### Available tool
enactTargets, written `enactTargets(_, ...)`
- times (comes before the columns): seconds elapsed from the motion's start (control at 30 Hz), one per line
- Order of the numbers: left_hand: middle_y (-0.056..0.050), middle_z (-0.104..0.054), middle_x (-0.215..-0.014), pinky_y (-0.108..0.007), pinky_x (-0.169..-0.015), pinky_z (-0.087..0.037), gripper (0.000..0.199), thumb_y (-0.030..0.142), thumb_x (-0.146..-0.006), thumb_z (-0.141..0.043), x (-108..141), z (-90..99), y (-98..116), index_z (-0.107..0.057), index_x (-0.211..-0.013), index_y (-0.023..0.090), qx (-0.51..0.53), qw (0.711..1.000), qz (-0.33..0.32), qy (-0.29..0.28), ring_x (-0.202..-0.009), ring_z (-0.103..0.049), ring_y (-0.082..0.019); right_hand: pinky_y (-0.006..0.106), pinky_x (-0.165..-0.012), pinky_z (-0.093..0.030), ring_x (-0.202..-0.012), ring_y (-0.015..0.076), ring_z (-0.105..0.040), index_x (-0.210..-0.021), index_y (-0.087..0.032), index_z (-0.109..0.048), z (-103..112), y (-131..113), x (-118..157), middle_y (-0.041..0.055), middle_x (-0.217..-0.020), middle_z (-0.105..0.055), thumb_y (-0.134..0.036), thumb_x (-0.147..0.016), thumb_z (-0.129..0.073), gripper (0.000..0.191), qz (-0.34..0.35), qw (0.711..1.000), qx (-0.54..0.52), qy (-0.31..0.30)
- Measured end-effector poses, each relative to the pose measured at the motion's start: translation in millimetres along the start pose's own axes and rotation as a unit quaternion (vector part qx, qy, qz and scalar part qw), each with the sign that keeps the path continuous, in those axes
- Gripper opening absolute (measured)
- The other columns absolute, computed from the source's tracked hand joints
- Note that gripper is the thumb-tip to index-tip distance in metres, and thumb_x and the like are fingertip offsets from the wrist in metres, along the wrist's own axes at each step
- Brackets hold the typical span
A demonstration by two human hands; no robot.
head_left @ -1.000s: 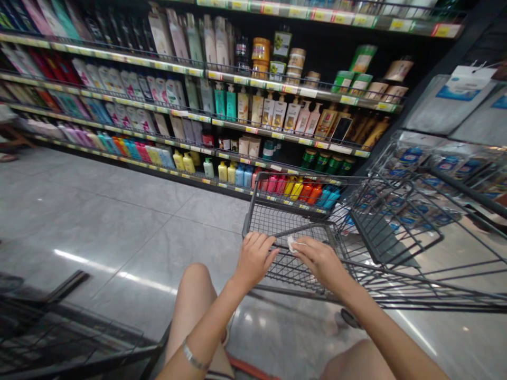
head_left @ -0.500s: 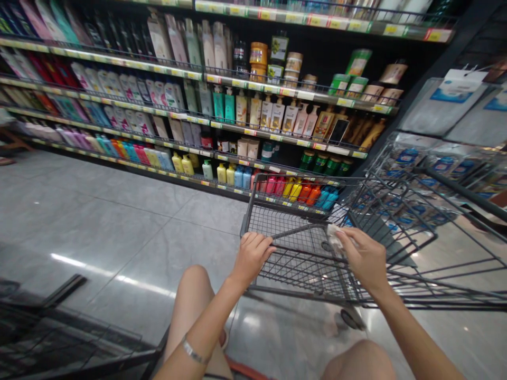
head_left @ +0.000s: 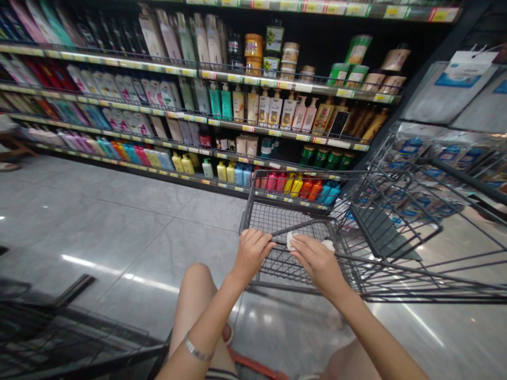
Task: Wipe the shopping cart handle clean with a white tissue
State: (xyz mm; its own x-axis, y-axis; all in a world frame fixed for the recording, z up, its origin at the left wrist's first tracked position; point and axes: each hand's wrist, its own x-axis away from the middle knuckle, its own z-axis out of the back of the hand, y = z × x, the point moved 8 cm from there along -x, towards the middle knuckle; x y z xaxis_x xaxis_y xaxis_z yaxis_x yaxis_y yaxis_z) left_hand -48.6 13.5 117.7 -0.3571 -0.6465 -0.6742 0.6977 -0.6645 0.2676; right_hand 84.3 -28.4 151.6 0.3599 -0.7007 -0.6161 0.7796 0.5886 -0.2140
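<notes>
A dark wire shopping cart stands in front of me, its basket end to the left. My left hand is wrapped round the top rail at the near left corner. Just right of it, my right hand is closed on a crumpled white cloth or tissue, held against the same rail. Part of the white material shows on the other side of the fingers. Whether it is cloth or paper I cannot tell.
Shelves of bottles and jars run along the far side. Clear bags of packaged goods hang at the right. A second dark cart is at lower left. Grey tiled floor lies between. A person's foot shows at far left.
My right hand has slid left along the cart's rail with the white cloth, coming close to my left hand. The left hand keeps its hold on the rail.
</notes>
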Motion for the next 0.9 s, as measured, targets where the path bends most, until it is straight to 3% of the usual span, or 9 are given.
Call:
enactTargets(0.1,-0.002,-0.058,-0.072,-0.032,-0.075,-0.035,0.027,0.036,-0.091,-0.043,0,-0.2,0,-0.061,-0.087,0.017,-0.005,1.000,0.000,0.002,-0.072,-0.048,-0.016,0.032,-0.073,-0.051,-0.082,0.0197,-0.063,-0.094,-0.018,-0.065,-9,4,-3,0.0086,-0.090,-0.068,-0.020,-0.090,-0.044,0.022,-0.006,0.999,0.042,-0.010)
enactTargets(0.23,-0.002,-0.059,-0.072,-0.032,-0.075,-0.036,0.026,0.035,-0.090,-0.044,-1,-0.1,0,-0.061,-0.086,0.016,-0.002,1.000,-0.004,0.008,-0.073,-0.048,-0.016,0.027,-0.066,-0.049,-0.073,0.0164,-0.062,-0.085,-0.018,-0.064,-6,17,-12,0.0060,-0.078,-0.067,-0.023,-0.091,-0.041,0.024,-0.067,0.998,0.001,-0.004)
enactTargets(0.4,-0.002,-0.060,-0.072,-0.031,-0.074,-0.036,0.025,0.036,-0.090,-0.045,-1,1.8,-4,-0.061,-0.086,0.017,0.015,1.000,-0.003,0.012,-0.072,-0.049,-0.016,0.027,-0.067,-0.047,-0.074,0.0167,-0.061,-0.079,-0.018,-0.063,40,48,-15,0.0041,-0.077,-0.066,-0.029,-0.089,-0.046,0.022,-0.204,0.967,-0.055,0.145)
enactTargets(0.5,-0.001,-0.060,-0.073,-0.031,-0.074,-0.035,0.026,0.036,-0.090,-0.044,-4,1.8,-10,-0.061,-0.085,0.017,0.028,1.000,0.000,0.003,-0.073,-0.050,-0.015,0.029,-0.071,-0.046,-0.077,0.0180,-0.061,-0.080,-0.019,-0.062,73,63,3,0.0043,-0.078,-0.066,-0.032,-0.088,-0.047,0.021,-0.220,0.957,-0.008,0.190)
enactTargets(0.6,-0.002,-0.061,-0.074,-0.031,-0.074,-0.035,0.026,0.037,-0.090,-0.045,-8,1.9,-17,-0.061,-0.085,0.017,0.040,0.999,0.002,-0.007,-0.073,-0.051,-0.015,0.031,-0.076,-0.046,-0.081,0.0190,-0.061,-0.085,-0.018,-0.062,88,72,29,0.0061,-0.083,-0.066,-0.032,-0.088,-0.044,0.022,-0.184,0.970,0.067,0.146)
enactTargets(0.73,-0.002,-0.062,-0.075,-0.033,-0.076,-0.035,0.026,0.036,-0.091,-0.044,-11,4.0,-22,-0.061,-0.086,0.017,0.041,0.999,0.010,-0.011,-0.074,-0.051,-0.016,0.036,-0.080,-0.042,-0.086,0.0224,-0.058,-0.090,-0.017,-0.059,79,79,59,0.0093,-0.090,-0.065,-0.033,-0.090,-0.040,0.025,-0.162,0.971,0.170,0.041)
enactTargets(0.9,-0.003,-0.062,-0.077,-0.034,-0.079,-0.035,0.025,0.035,-0.091,-0.044,-9,5.1,-22,-0.062,-0.087,0.018,0.033,0.999,0.030,-0.009,-0.077,-0.050,-0.017,0.032,-0.072,-0.041,-0.077,0.0213,-0.054,-0.088,-0.017,-0.057,57,68,55,0.0078,-0.079,-0.059,-0.025,-0.091,-0.038,0.021,-0.173,0.966,0.186,0.041)
